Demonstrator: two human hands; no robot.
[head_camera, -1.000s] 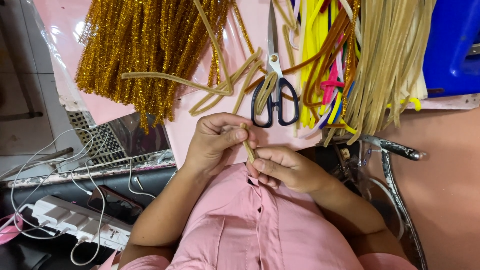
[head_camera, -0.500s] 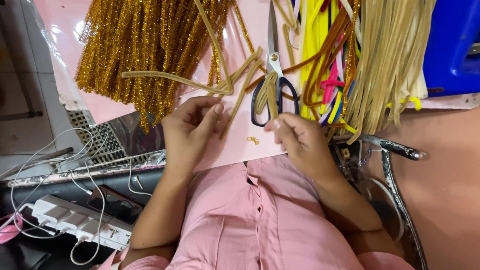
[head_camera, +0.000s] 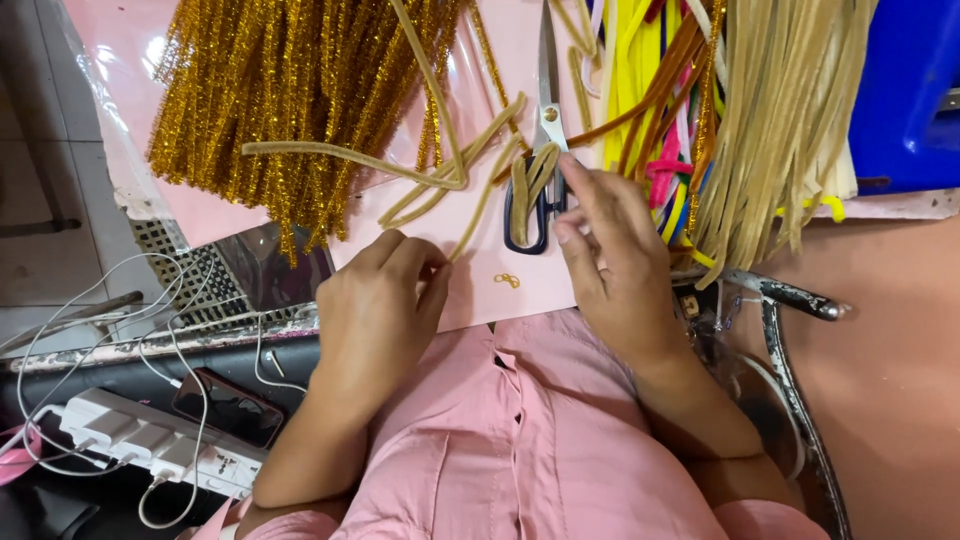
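Resting on the pink sheet (head_camera: 470, 290), the left hand (head_camera: 375, 310) is curling its fingers loosely around the near end of one tan pipe cleaner (head_camera: 480, 205), pinching it between thumb and fingertips. The right hand (head_camera: 610, 255) is lying flat with fingers stretched wide, holding nothing, its fingertips touching the dark handles of one pair of scissors (head_camera: 540, 190), where a short folded tan stem (head_camera: 530, 180) is sitting in the loops. Two long tan stems (head_camera: 350, 158) are crossing just beyond the left hand. One tiny gold twist (head_camera: 507, 281) is lying on the sheet between the two hands. A big heap of glittering gold stems (head_camera: 290, 100) is spreading at upper left (too many to count), and a bundle of beige strips (head_camera: 780, 120) is hanging at upper right beside yellow, orange and pink stems (head_camera: 655, 110). One white power strip (head_camera: 140, 440) and one phone (head_camera: 228, 408) are lying below left.
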